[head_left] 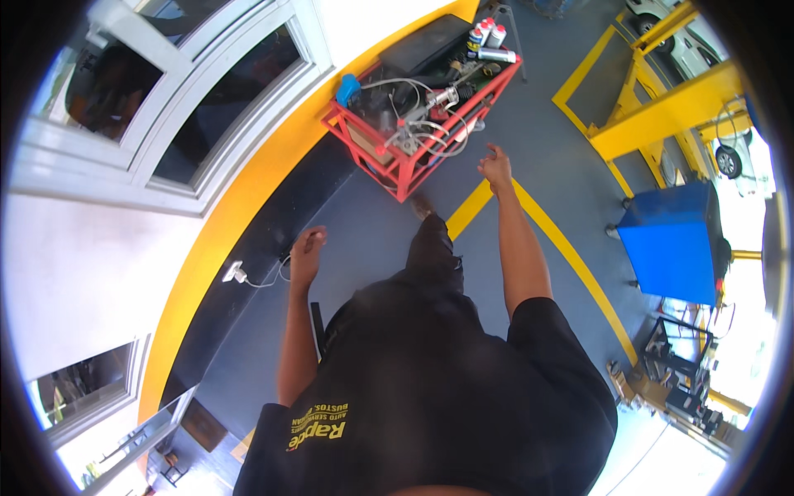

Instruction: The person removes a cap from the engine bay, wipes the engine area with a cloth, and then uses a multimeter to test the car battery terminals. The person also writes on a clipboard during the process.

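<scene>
My left hand (308, 248) hangs in the air over the grey floor near the wall, its fingers loosely bent and nothing in it. Farther forward, my right hand (497, 169) is raised with its fingers loosely apart, also empty. It is nearest to a red metal cart (403, 187), though apart from it. The cart carries a grey-white hose (447, 147), a blue item (348, 89), a black case (438, 43) and several spray cans (495, 35) with red caps, among other jumbled tools.
A blue cabinet (672, 244) on casters stands at the right, with a yellow vehicle lift (662, 124) beyond it. Yellow lines (571, 252) mark the floor. On the left, a wall outlet with a plugged-in cord (236, 271) sits below windows. A black wheeled stand (676, 347) is at the lower right.
</scene>
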`<state>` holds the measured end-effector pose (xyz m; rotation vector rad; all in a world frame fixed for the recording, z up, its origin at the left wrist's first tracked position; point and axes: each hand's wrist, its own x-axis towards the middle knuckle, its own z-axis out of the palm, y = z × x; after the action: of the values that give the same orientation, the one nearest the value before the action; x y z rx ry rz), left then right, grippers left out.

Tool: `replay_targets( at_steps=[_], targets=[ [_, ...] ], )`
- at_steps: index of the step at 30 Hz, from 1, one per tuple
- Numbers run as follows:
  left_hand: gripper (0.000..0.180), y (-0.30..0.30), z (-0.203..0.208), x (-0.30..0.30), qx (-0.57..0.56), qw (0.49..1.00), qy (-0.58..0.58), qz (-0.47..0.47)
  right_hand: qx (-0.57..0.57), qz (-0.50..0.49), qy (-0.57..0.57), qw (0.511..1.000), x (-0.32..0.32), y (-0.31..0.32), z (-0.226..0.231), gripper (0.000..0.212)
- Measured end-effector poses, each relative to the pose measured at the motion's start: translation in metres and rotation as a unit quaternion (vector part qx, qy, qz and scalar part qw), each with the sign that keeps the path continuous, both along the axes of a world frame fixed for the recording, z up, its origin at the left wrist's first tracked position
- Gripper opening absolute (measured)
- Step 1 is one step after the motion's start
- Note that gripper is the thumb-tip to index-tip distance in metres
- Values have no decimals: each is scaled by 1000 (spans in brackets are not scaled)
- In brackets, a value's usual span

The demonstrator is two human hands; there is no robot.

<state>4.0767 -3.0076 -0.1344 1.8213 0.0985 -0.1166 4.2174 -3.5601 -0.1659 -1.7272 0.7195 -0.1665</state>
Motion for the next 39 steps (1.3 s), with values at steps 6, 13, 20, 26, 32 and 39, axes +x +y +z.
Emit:
replay_targets(
  at_steps=[6, 13, 20, 26, 32, 39],
  targets=[
    [56, -221, 51, 181, 168, 979, -10, -114, 200, 183, 82, 959, 178, -34, -28, 37],
    [96, -371, 28, 296, 506, 834, -70, -209, -375, 215, 164, 887, 226, 6, 1, 53],
    [79, -356, 10, 322, 552, 818, -31, -157, -347, 241, 294, 857, 250, 37, -6, 94],
    [62, -346, 3, 350, 550, 824, 5, -139, -305, 282, 323, 850, 281, 18, 7, 94],
    [44, -326, 30, 384, 493, 865, -63, -62, -284, 321, 290, 856, 290, 0, 17, 84],
    [41, -307, 73, 456, 465, 883, -50, -38, -321, 332, 283, 841, 288, 12, 22, 97]
  ],
)
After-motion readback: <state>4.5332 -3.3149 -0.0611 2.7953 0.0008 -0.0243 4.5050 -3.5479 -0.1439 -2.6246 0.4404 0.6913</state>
